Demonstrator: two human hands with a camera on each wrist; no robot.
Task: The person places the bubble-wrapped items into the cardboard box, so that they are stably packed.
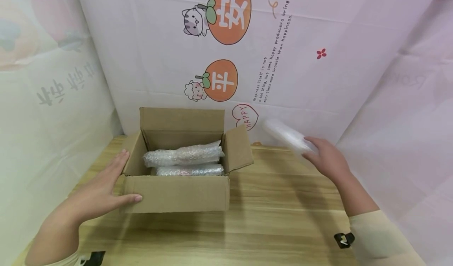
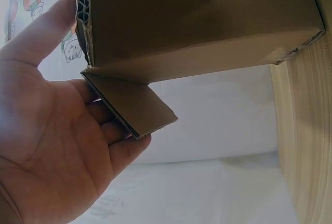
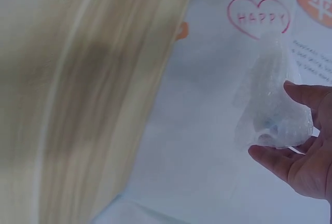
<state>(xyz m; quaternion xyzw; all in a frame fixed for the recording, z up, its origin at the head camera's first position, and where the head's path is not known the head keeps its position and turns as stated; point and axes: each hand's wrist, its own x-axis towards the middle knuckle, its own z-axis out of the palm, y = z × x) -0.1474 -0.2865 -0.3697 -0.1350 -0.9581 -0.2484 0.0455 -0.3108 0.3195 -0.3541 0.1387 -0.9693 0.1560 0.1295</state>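
An open cardboard box [image 1: 177,193] stands on the table with its flaps folded out. Two bubble-wrapped bundles [image 1: 184,155] lie side by side inside it. My left hand [image 1: 95,195] holds the box at its left front corner, thumb on the front flap and fingers along the left flap [image 2: 132,102]. Up to the right of the box, my right hand [image 1: 327,158] grips one end of another long bubble-wrapped bundle [image 1: 286,134], held above the table. In the right wrist view, thumb and fingers close round the clear wrap [image 3: 272,99]; what is inside shows only faintly.
The wood-grain table [image 1: 276,226] extends in front of and to the right of the box. White printed sheets [image 1: 159,54] hang close behind the table and on both sides. The box's right flap [image 1: 238,148] sticks outward toward the right hand's side.
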